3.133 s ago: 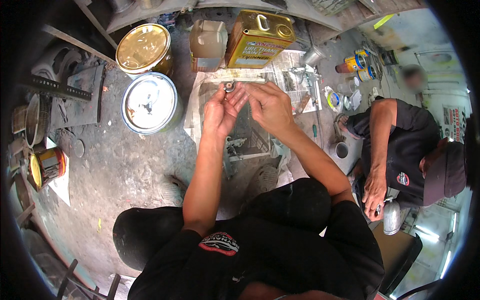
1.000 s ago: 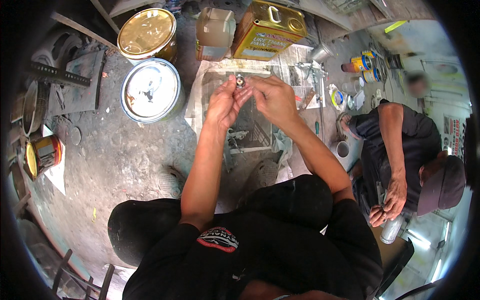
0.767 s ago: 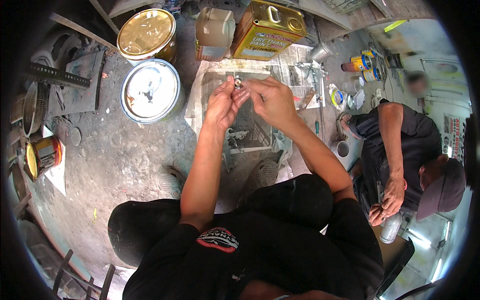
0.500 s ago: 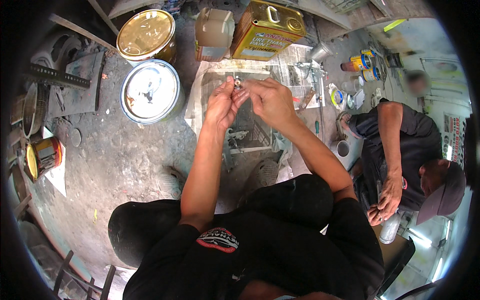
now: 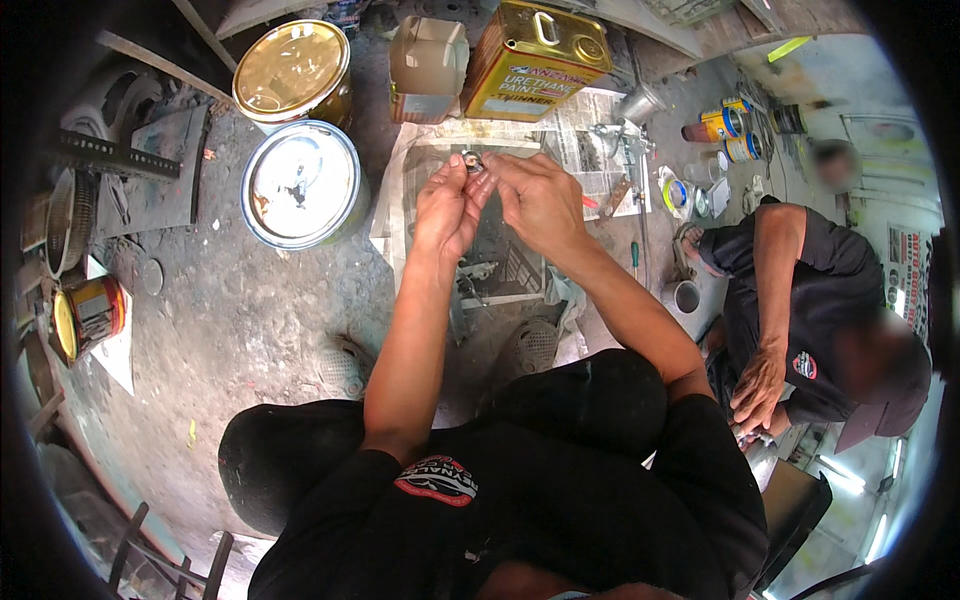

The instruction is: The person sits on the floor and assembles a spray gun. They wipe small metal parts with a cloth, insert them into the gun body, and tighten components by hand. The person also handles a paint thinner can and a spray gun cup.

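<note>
My left hand pinches a small round metal part between thumb and fingers, held up over the newspaper. The part is ring-like with a pale or coppery centre; its exact kind is too small to tell. Close against it from the right is my right hand, its fingers curled and pressed together at the part's edge. Whatever those fingertips grip is hidden. Beneath my hands lie a dark framed panel and some crumpled grey scraps.
Beyond my hands stand a cut-open carton and a gold thinner can. Two lidded pails are at left. A metal spray gun and a green-handled screwdriver lie rightward. A co-worker crouches at right.
The small round part has turned slightly in my fingers, and my right fingers have shifted a little. At right the co-worker's hand has moved lower and left over a clear container.
</note>
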